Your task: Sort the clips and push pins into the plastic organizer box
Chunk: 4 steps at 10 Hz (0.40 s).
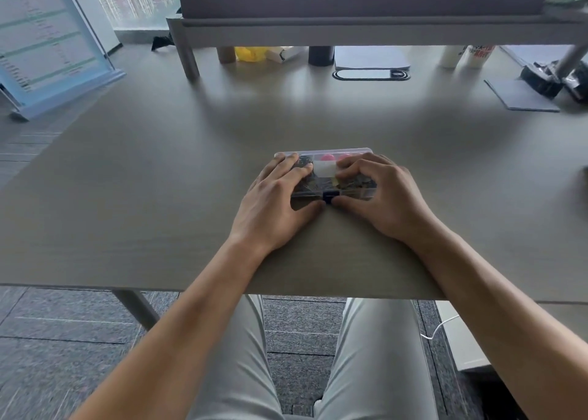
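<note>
A clear plastic organizer box (324,171), flat and rectangular with its lid down, is lying on the smooth grey wood-grain desk (159,181). The left hand (280,193) is resting on its lid with fingers laid out nearly straight, thumb at the dark front latch (328,196). The right hand (378,190) is curling its fingers over the lid, thumb at the front edge, gripping the box. Pink round items (327,157) are showing through the far compartments.
</note>
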{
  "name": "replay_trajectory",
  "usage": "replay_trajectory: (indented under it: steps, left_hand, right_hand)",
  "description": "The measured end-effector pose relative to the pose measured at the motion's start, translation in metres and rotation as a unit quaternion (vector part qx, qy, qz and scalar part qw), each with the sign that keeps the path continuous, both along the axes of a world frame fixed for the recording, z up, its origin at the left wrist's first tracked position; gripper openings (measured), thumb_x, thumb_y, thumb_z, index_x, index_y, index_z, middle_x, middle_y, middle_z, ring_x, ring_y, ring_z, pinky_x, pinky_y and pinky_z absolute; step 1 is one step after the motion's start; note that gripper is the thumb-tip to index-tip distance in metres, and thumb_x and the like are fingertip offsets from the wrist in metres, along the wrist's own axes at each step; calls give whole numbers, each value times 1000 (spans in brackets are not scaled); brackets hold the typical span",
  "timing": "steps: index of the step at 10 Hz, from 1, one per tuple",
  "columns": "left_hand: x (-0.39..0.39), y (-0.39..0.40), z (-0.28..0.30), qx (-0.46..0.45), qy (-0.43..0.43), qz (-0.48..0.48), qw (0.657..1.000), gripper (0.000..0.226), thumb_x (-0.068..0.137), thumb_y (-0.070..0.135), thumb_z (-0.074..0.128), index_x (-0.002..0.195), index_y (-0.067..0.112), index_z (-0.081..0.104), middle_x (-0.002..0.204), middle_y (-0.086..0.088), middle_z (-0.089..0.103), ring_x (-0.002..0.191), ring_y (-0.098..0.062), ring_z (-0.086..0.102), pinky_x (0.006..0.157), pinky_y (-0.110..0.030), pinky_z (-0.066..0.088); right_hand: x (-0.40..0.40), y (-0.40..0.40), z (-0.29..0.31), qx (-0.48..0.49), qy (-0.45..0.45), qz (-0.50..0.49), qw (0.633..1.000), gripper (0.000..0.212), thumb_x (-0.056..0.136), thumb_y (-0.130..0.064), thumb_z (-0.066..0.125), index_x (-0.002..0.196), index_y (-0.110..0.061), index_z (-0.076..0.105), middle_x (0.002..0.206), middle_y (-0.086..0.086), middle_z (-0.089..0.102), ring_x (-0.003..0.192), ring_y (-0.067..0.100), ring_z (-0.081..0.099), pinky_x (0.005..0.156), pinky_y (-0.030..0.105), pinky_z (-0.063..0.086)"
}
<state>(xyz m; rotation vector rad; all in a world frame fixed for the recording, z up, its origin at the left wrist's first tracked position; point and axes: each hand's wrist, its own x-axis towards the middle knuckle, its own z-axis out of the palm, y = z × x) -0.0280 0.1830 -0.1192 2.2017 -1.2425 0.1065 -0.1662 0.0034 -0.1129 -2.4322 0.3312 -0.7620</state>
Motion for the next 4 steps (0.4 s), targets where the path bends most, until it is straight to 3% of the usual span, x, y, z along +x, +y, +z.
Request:
replay_trajectory:
  steps: [3,4]
  left_hand:
    - [-3,0,1,7,-25,-5,1000,64,90,56,62,145,26,49,161,2,35,152,-12,19,121,-34,28]
    - [-6,1,4,14,-25,-2,1000,72,90,57,61,151,25,40,164,-1,27,154,-16,15,123,-39,24]
  right_hand:
    - [1,4,0,-40,2,-6,999,32,76,-37,87,101,-24,73,122,-13,69,111,10,61,92,26,48]
    - [-1,7,1,-53,-3,1,999,33,77,-41,85,103,-23,73,123,-11,68,113,12,61,94,29,49]
